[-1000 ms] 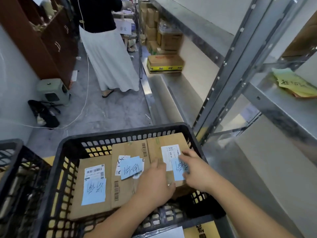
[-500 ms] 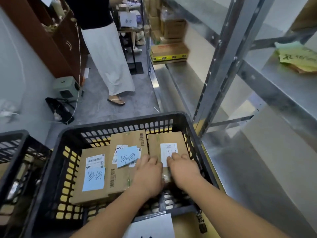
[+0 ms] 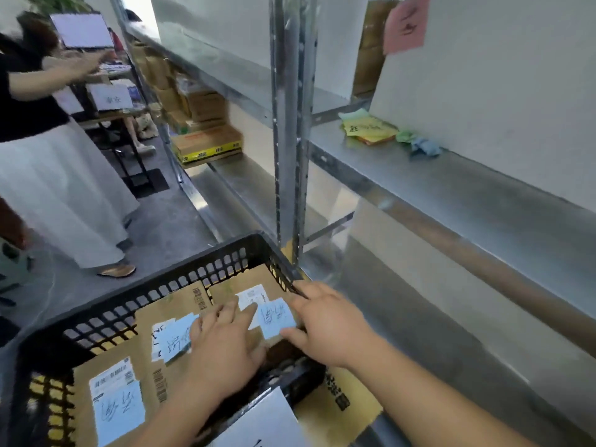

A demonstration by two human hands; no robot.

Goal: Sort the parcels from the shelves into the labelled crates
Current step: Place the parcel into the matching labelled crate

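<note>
The step looks like seating a parcel (image 3: 258,295) in the black crate (image 3: 180,282), at its 2 o'clock corner. The left hand (image 3: 225,346) lies flat on it, fingers loosely spread; the right hand (image 3: 325,321) brackets its blue note (image 3: 276,317), index and thumb apart, gripping nothing. Next probably: let go and reach to the shelf (image 3: 451,185) at 3 o'clock. The handwriting is unreadable.
</note>
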